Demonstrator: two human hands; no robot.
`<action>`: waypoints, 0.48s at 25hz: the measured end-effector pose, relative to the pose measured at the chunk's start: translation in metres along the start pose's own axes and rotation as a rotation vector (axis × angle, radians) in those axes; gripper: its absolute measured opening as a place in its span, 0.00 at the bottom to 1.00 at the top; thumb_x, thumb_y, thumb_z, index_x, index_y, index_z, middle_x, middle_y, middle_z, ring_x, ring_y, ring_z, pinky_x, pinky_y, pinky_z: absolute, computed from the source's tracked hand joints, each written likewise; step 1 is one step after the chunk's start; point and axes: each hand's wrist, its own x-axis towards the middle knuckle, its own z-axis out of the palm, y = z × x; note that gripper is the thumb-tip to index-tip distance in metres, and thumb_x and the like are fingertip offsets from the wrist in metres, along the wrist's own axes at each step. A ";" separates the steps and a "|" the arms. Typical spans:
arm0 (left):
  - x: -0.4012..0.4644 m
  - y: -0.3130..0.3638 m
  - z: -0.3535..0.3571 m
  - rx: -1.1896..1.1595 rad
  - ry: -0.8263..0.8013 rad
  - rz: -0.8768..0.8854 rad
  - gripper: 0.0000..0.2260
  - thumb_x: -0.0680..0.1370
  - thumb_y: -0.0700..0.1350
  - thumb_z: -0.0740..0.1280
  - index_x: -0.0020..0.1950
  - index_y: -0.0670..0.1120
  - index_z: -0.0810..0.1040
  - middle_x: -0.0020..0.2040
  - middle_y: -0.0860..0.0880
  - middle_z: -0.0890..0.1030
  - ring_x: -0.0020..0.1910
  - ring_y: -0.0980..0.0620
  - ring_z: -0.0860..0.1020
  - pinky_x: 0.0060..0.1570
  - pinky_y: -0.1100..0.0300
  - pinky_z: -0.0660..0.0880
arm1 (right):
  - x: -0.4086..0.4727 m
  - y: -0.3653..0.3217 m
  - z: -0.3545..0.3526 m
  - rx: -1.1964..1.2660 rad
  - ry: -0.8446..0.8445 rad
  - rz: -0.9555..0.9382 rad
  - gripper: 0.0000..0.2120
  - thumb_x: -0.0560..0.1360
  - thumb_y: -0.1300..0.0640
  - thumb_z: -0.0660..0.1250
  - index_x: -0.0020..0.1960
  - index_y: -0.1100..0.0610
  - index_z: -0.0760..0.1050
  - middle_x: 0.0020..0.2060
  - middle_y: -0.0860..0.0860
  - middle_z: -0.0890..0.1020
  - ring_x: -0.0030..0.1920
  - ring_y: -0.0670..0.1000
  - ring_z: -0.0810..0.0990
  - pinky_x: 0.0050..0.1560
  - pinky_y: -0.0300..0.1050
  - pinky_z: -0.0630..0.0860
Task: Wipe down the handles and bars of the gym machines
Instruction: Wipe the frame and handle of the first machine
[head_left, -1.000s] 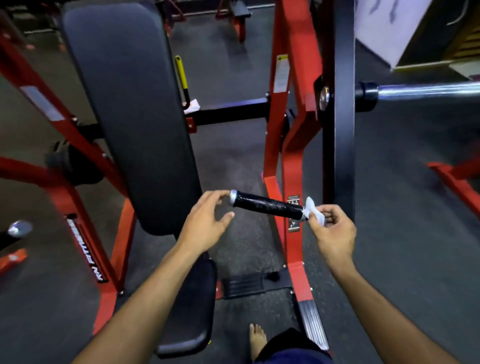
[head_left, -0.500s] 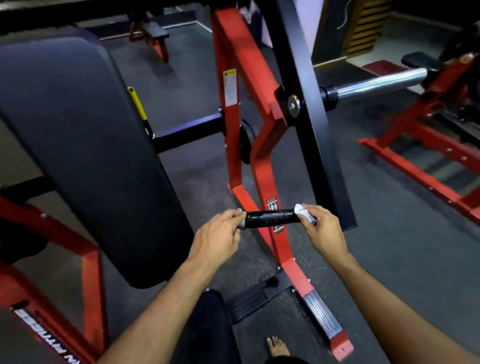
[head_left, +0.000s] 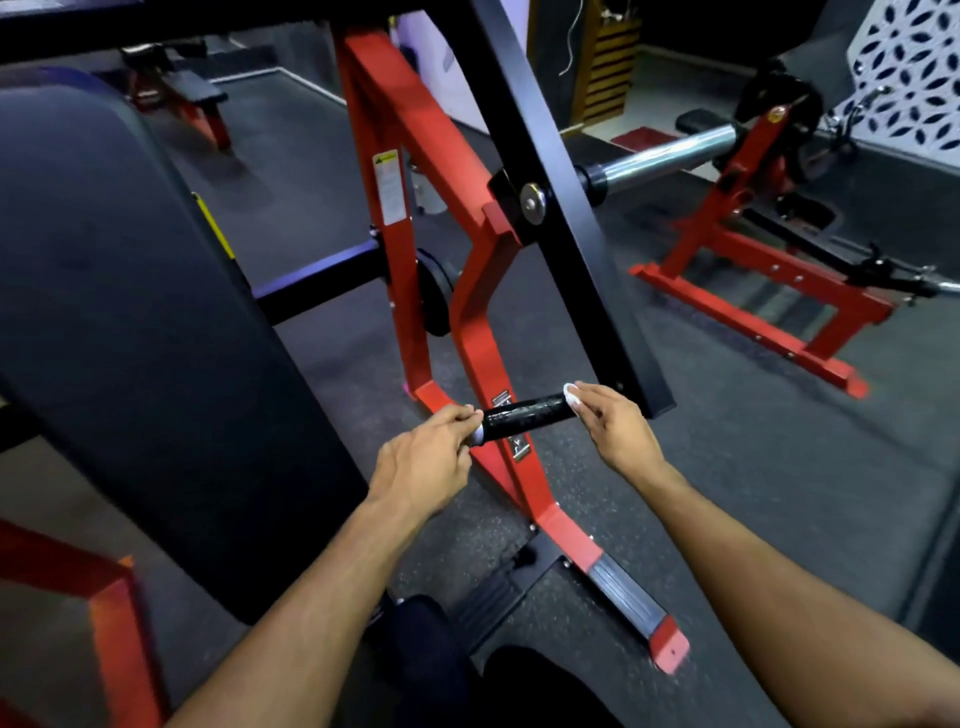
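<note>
Head view, looking down past both forearms. Black taped handle at about six o'clock of centre, lying nearly level, just in front of the red frame upright. Left hand at the seven o'clock end, fingers curled round the silver end cap, steadying it. Right hand at the four o'clock end, fingertips pinching a small white wipe against the handle where it meets the black lever arm. Black back pad filling nine o'clock; chrome weight sleeve out at two o'clock; footplate down at five o'clock.

Handle likely rigid and fixed to the lever, so no lifting, only rubbing. Wrap looks glossy and faintly ribbed, probably tacky rather than slick, with seams liable to catch a thin wipe. Wipe soft, light and small, easily torn or bunched. Best taken wrapped round the grip under thumb and fingers and drawn along its length, with the free end held firmly against any swing of the arm.
</note>
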 end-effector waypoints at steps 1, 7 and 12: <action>0.001 -0.001 0.000 0.003 0.006 0.003 0.21 0.84 0.49 0.60 0.77 0.63 0.67 0.75 0.68 0.65 0.65 0.54 0.78 0.57 0.56 0.76 | 0.004 0.000 -0.002 -0.010 0.011 -0.006 0.12 0.82 0.57 0.67 0.63 0.59 0.82 0.60 0.54 0.83 0.62 0.52 0.81 0.67 0.48 0.75; 0.010 -0.008 -0.002 0.056 -0.021 0.057 0.20 0.85 0.54 0.57 0.78 0.64 0.66 0.76 0.69 0.64 0.66 0.56 0.77 0.56 0.55 0.77 | 0.012 -0.001 0.007 -0.036 0.061 0.010 0.08 0.81 0.60 0.68 0.57 0.59 0.84 0.52 0.51 0.84 0.52 0.51 0.83 0.58 0.46 0.78; 0.027 -0.021 0.001 0.025 -0.033 0.112 0.17 0.83 0.61 0.61 0.72 0.67 0.73 0.72 0.70 0.70 0.67 0.60 0.76 0.56 0.57 0.76 | 0.010 0.002 0.011 0.023 0.032 0.043 0.11 0.83 0.58 0.65 0.62 0.60 0.82 0.59 0.52 0.84 0.60 0.49 0.81 0.66 0.37 0.71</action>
